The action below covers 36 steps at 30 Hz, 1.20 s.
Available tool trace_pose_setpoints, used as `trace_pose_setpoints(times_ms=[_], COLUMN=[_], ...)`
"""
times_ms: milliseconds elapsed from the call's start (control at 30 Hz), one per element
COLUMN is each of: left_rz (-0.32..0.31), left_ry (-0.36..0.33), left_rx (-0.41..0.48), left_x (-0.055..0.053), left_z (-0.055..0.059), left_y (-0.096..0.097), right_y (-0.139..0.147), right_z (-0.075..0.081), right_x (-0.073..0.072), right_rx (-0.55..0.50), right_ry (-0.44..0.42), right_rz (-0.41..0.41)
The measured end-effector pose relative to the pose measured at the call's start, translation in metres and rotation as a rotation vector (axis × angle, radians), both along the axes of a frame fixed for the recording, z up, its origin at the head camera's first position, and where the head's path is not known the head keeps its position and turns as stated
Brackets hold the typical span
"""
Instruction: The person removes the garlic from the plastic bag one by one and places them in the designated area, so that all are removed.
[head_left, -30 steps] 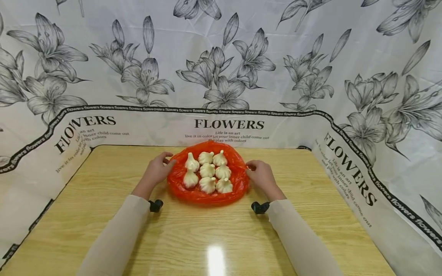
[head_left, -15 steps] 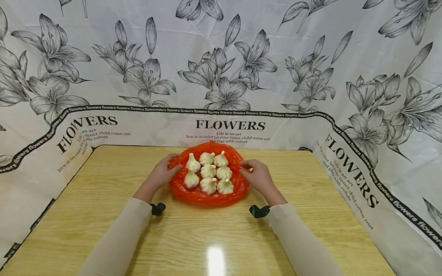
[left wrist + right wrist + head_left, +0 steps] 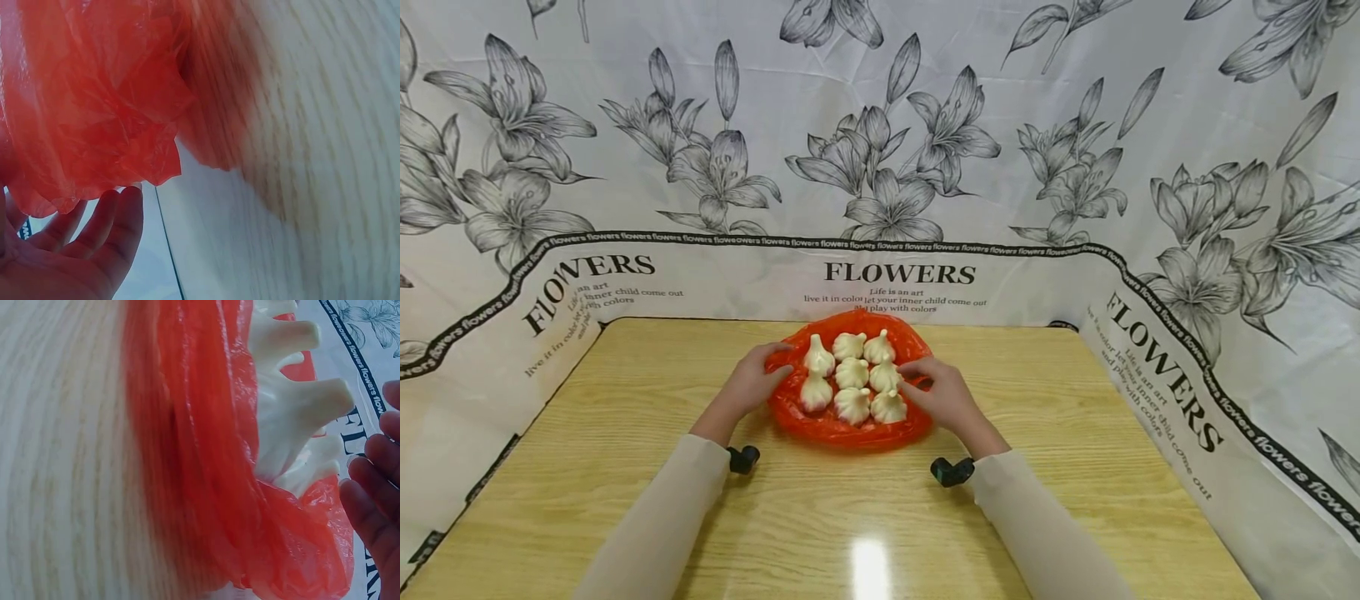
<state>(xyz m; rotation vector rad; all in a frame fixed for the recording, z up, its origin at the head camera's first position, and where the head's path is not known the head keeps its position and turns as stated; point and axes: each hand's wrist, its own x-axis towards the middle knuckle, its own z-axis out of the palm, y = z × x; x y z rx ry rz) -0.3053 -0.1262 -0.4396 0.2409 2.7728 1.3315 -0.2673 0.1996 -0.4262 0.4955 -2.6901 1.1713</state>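
Several white garlic bulbs (image 3: 852, 373) sit inside a red plastic bag (image 3: 857, 437) whose mouth is spread wide and rolled low around them. My left hand (image 3: 750, 385) is at the bag's left rim, thumb and fingers apart; the left wrist view has its loosely bent fingers (image 3: 125, 219) right at the bag's edge. Reaching in over the right rim, my right hand (image 3: 946, 396) has its fingertips beside the right-hand garlic bulbs. In the right wrist view, its fingers (image 3: 372, 515) are spread and relaxed near the garlic stems (image 3: 325, 403), gripping nothing.
A light wooden table (image 3: 805, 525) lies under the bag. A white curtain (image 3: 737, 283) printed with flowers stands close behind the bag and along both sides. Small black cameras (image 3: 952, 472) are worn at the wrists.
My right hand has moved left from the bag's right rim over to the garlic bulbs. The left hand has shifted slightly inward at the left rim. Bag and garlic stay nearly in place.
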Motion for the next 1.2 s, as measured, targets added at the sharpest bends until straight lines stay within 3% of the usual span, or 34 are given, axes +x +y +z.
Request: trace_pose_setpoints(times_ms=[333,667,1200], left_rz=[0.027,0.055,0.061], left_ry=[-0.013,-0.044,0.003], left_rx=[0.006,0.013,-0.018], left_x=[0.001,0.002,0.002], left_z=[0.001,0.002,0.001], left_y=[-0.002,0.0,-0.004], right_y=[-0.004,-0.008,-0.008], right_z=[-0.009,-0.013,-0.016], right_x=[0.005,0.008,0.007], right_rx=[-0.018,0.011,0.035], right_ry=[-0.047,-0.042,0.018], right_rz=[0.088,0.088,0.054])
